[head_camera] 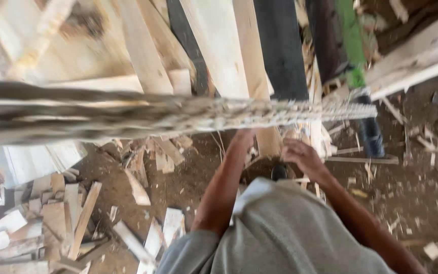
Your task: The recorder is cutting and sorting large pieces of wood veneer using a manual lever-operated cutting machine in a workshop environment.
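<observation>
Left hand (243,138) reaches up under the rough plank (178,114) crossing at 12 o'clock; fingers hidden, grip cannot be told. Right hand (302,157), loosely curled, grips nothing, just below the plank at 1 o'clock. Wood scraps (51,223) at 8 o'clock.

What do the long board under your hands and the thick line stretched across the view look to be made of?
Board: pale bare wood, seemingly unfinished, with visible grain; the right hand rests beside its lower end. Line: looks like a twisted fibre rope, greyish and frayed, though blurred.
</observation>
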